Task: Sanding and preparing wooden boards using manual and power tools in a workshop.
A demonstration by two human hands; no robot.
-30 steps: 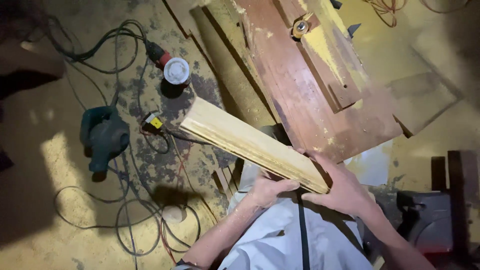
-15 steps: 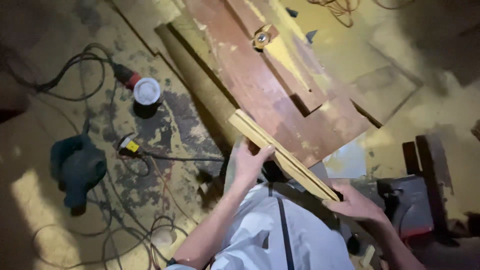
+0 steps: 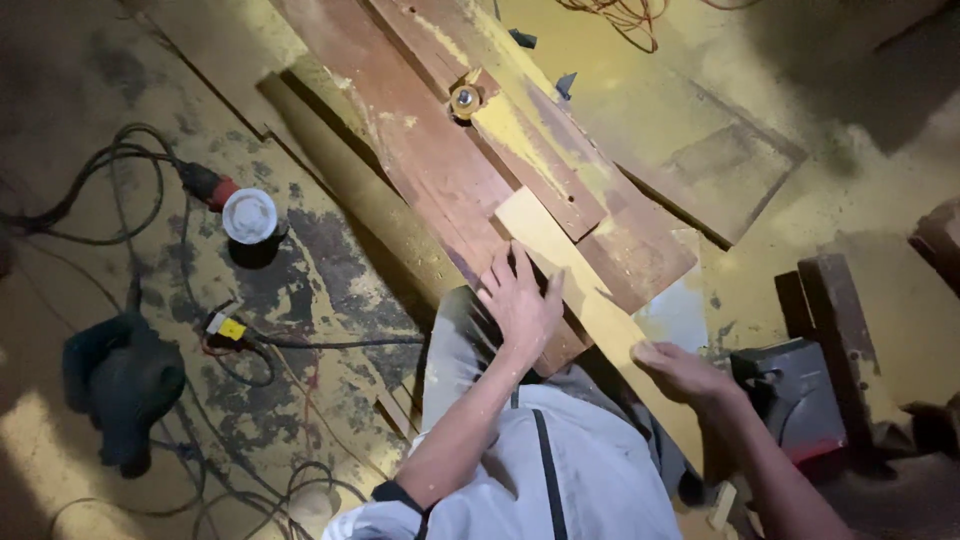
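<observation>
Head view, only one: pale wooden plank (image 3: 570,280) lay flat on the reddish-brown bench top (image 3: 420,170), running from about 11 o'clock down toward 5 o'clock of the frame, butted against a raised fence strip (image 3: 520,130) that carried a small round cutter (image 3: 465,100). Left hand (image 3: 520,305) pressed open-palmed on the plank's upper face, fingers spread, nothing clasped. Right hand (image 3: 680,370) lay on the plank's near end at 5 o'clock, fingers flat or slightly curled; whether they hooked the edge could not be told. Judged step: board being seated against the fence ahead of the cutter. A feed toward 11 o'clock would call for steady down-and-sideways pressure, fingers kept off the cutter line. Bench edge fell away at 9 o'clock of the left hand; the far run past the cutter looked open. Floor at 8 to 9 o'clock was cluttered: dark power tool (image 3: 120,385), tangled cables (image 3: 100,190), white round cap (image 3: 250,215). A dark box (image 3: 800,400) crowded the right elbow at 4 o'clock
</observation>
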